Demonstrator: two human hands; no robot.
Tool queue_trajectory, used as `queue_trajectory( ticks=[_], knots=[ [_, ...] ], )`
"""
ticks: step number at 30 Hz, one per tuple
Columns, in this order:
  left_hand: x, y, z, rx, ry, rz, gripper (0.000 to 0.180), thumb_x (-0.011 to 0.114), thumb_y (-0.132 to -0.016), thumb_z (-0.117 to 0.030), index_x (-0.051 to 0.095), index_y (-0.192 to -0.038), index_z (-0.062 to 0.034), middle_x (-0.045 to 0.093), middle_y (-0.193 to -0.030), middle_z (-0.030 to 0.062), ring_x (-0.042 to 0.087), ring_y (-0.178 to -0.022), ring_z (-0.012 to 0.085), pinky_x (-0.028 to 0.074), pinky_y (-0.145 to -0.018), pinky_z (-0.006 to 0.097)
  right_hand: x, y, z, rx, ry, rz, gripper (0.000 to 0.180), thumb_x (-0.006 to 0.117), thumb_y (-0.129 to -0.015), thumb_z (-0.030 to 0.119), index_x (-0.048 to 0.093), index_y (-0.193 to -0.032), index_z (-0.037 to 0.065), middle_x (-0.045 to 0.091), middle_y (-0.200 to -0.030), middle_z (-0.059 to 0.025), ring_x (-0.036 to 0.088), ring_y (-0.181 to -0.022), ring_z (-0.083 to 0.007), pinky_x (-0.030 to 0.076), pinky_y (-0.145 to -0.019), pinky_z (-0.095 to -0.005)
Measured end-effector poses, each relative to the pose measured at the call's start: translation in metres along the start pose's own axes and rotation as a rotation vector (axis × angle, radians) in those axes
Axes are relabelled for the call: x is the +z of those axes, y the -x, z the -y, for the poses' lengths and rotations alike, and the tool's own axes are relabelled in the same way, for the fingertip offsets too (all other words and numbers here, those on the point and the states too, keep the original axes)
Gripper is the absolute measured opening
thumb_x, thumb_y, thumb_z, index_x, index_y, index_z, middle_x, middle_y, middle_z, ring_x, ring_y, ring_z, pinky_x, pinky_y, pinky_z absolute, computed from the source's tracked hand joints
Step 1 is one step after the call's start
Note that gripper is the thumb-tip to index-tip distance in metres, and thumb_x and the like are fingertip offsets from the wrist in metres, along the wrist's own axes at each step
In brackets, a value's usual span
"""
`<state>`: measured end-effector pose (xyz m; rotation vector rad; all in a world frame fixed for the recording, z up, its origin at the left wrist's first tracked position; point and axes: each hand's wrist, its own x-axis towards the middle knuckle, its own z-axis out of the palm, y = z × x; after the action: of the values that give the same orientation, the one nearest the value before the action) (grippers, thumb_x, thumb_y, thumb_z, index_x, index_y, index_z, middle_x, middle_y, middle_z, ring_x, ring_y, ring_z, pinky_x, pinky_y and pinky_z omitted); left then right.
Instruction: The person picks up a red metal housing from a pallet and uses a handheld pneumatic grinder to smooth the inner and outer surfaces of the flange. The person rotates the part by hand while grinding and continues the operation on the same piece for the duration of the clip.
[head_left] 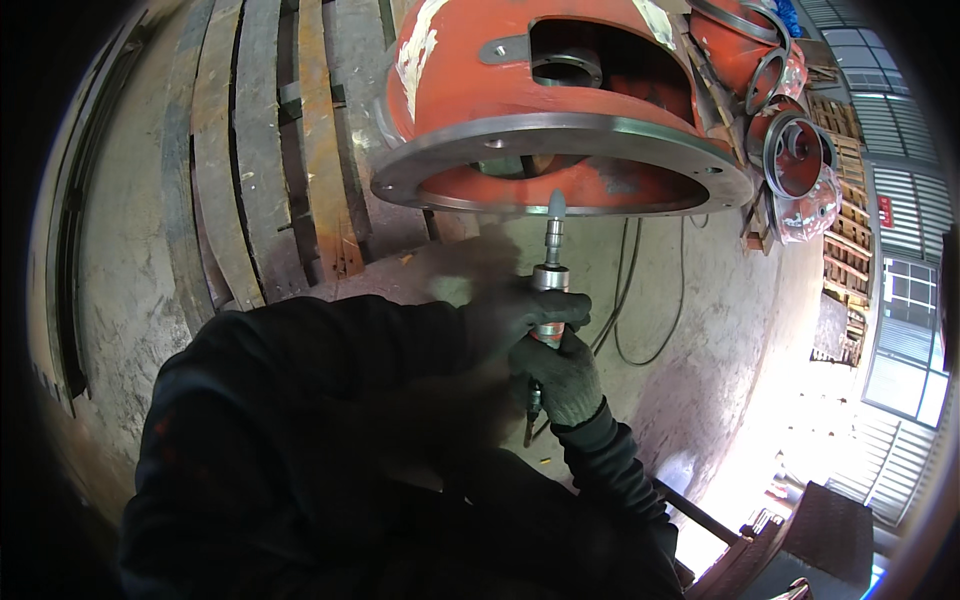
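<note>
I see both gloved hands wrapped around a grinder, a slim metal tool held upright just below the housing. My left hand is closed around the grinder's barrel, fingers curled tight over it; my right hand is closed on the lower body of the same tool, right under the left one and touching it. The grinder's pale rounded tip stands at the flange of the housing, at its near edge; I cannot tell whether it touches the metal. The housing is a big orange casting with a grey machined ring around its open mouth and bolt holes in that ring. More orange castings lie to the right of the housing, steel rings lean to its left, and a black cable trails across the floor below it.
</note>
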<state>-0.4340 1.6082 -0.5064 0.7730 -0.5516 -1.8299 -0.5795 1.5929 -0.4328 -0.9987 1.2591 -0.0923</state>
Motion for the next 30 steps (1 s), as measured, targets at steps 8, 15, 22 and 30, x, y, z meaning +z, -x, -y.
queue_trajectory(
  ticks=[8,15,22,30],
  knots=[
    [-0.009,0.007,0.009,0.272,-0.155,-0.134,0.014,0.065,-0.097,-0.020,0.068,-0.098,-0.0060,0.068,-0.097,0.0044,0.066,-0.088,0.0158,0.053,-0.075,0.033,0.009,-0.021,-0.026,-0.073,-0.179,-0.049,0.035,0.055,-0.106,0.042,0.060,-0.103,0.008,0.061,-0.075,-0.0037,0.058,-0.052,-0.0143,0.045,-0.044,-0.0274],
    [-0.012,-0.004,0.019,-0.012,0.243,-0.312,0.027,0.074,-0.092,-0.029,0.066,-0.097,-0.0034,0.065,-0.093,0.0047,0.064,-0.087,0.0148,0.051,-0.076,0.033,-0.017,-0.047,-0.055,-0.077,-0.252,0.090,0.026,0.053,-0.107,0.030,0.063,-0.116,0.007,0.069,-0.096,-0.0076,0.067,-0.074,-0.0204,0.054,-0.060,-0.0306],
    [-0.020,-0.016,0.027,-0.082,0.224,-0.314,0.032,0.076,-0.091,-0.030,0.065,-0.101,-0.0012,0.067,-0.094,0.0079,0.064,-0.086,0.0175,0.051,-0.076,0.034,-0.036,-0.072,-0.082,-0.411,0.418,-0.004,0.033,0.051,-0.108,0.038,0.065,-0.106,0.008,0.068,-0.079,-0.0083,0.063,-0.057,-0.0216,0.047,-0.046,-0.0329],
    [-0.018,-0.020,0.025,-0.035,0.228,-0.326,0.034,0.074,-0.093,-0.032,0.069,-0.099,0.0007,0.068,-0.091,0.0085,0.065,-0.083,0.0182,0.053,-0.074,0.035,-0.034,-0.078,-0.079,-0.396,0.278,-0.026,0.030,0.061,-0.105,0.039,0.064,-0.104,0.009,0.067,-0.077,-0.0066,0.062,-0.055,-0.0194,0.046,-0.045,-0.0297]
  ],
)
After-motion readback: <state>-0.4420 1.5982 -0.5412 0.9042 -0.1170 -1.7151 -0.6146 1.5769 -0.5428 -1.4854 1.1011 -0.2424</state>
